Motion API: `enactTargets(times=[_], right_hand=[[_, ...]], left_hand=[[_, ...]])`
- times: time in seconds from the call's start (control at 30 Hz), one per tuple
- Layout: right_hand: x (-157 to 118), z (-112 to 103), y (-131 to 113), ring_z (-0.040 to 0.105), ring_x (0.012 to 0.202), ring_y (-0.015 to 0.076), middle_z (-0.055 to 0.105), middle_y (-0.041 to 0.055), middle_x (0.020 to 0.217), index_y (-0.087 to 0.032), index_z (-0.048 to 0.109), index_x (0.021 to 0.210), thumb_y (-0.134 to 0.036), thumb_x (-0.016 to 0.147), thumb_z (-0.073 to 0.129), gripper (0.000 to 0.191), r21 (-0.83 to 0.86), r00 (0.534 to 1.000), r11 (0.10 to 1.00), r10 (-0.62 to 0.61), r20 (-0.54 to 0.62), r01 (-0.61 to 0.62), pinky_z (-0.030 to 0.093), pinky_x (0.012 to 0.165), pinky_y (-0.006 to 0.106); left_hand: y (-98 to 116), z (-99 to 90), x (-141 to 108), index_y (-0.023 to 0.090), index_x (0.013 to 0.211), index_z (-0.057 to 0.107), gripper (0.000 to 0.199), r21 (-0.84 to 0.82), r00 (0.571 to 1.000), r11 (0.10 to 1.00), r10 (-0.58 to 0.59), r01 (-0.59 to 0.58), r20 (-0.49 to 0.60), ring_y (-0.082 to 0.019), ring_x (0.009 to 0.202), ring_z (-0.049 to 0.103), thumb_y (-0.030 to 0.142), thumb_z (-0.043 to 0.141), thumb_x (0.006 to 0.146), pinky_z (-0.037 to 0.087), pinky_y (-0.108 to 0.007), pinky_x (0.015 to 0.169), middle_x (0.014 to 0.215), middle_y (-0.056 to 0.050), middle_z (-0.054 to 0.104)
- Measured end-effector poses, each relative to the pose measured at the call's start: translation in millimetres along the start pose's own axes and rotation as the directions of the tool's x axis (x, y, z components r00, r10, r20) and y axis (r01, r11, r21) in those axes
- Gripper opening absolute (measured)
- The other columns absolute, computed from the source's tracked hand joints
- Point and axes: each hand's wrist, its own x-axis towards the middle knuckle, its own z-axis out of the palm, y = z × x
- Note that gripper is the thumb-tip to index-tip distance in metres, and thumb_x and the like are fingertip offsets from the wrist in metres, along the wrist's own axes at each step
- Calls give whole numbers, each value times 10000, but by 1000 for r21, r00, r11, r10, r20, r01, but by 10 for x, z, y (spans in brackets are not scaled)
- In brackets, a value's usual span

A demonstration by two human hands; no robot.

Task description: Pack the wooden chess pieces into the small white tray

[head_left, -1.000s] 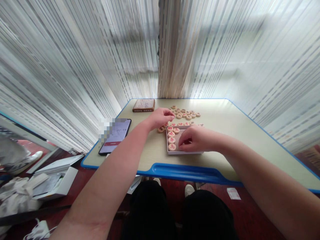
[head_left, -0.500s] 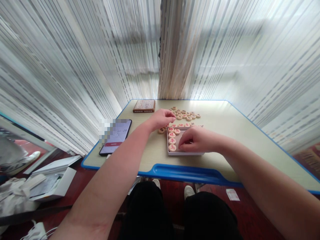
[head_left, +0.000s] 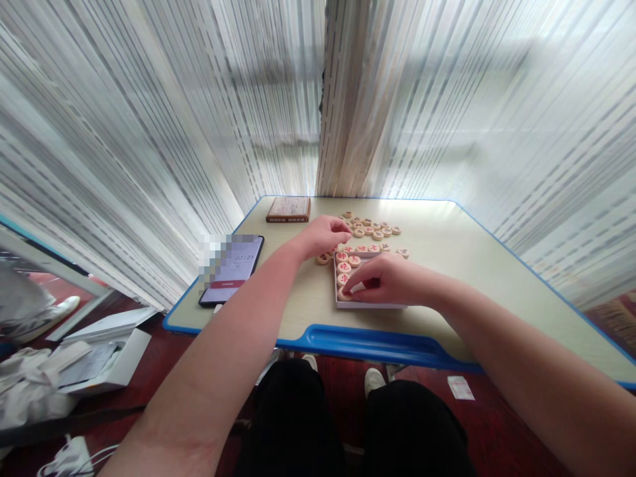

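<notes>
In the head view my right hand (head_left: pixel 380 281) reaches into a shallow white box (head_left: pixel 371 305), its fingertips on the xiangqi piece (head_left: pixel 342 295) at the near left corner. Above that piece, round wooden pieces with red characters line the box's left side, among them a chariot piece (head_left: pixel 343 279) and a general piece (head_left: pixel 342 257). A red horse piece (head_left: pixel 354 261) lies beside the general. My left hand (head_left: pixel 328 234) hovers beyond the box with its fingers drawn together; whatever they may hold is hidden. Several loose xiangqi pieces (head_left: pixel 368 230) lie just past it.
A phone (head_left: pixel 233 271) with a timer lies at the table's left, near a brown patterned box (head_left: pixel 289 209) at the back. The pale table (head_left: pixel 477 265) has a blue rim and a front groove (head_left: pixel 368 341). Curtains (head_left: pixel 278 99) hang behind it.
My right hand has shifted left inside the box, and its fingertips now cover part of the near left corner piece. My left hand has hardly moved.
</notes>
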Motion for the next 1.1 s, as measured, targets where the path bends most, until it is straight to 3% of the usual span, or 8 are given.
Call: enactTargets(times=[0.33,0.5,0.6,0.87,1.1], right_hand=[[1,-35,-1,411,487,75,542,-25,544,-196,767,886,-327,768,617,231,36,999,998,48,3,-48,321,497,213],[43,-26,89,435,523,85,592,-7,582,-176,749,808,-247,764,574,194,-26,968,994,99,-232,-108,337,555,229],[79,12,160,413,513,84,577,-14,561,-190,744,773,-261,762,587,172,-91,946,984,119,-302,-153,324,549,229],[123,65,205,455,543,100,632,-3,628,-220,737,786,-253,774,594,148,-190,953,964,131,-275,-187,316,558,229],[144,82,234,436,533,102,612,-5,608,-218,730,783,-287,795,600,148,-217,952,963,88,-294,-157,312,565,234]], left_hand=[[-54,13,34,130,858,696,193,-3,1000,1000,6,-6,1,-96,630,522,216,610,709,417,-232,604,813,-43,675],[-51,9,37,128,867,690,203,-39,1000,999,-8,9,11,-91,593,511,232,610,712,414,-229,576,763,-35,656],[-32,-1,20,122,869,688,205,-35,1000,999,-16,16,5,-88,585,506,234,606,717,408,-227,566,758,-37,651],[-16,13,13,113,868,683,197,-63,999,998,-29,30,15,-85,583,505,211,606,715,415,-228,575,783,-43,661],[-20,0,14,126,836,696,186,26,1000,1000,12,-12,-4,-100,611,502,217,602,705,401,-231,585,739,-30,650]])
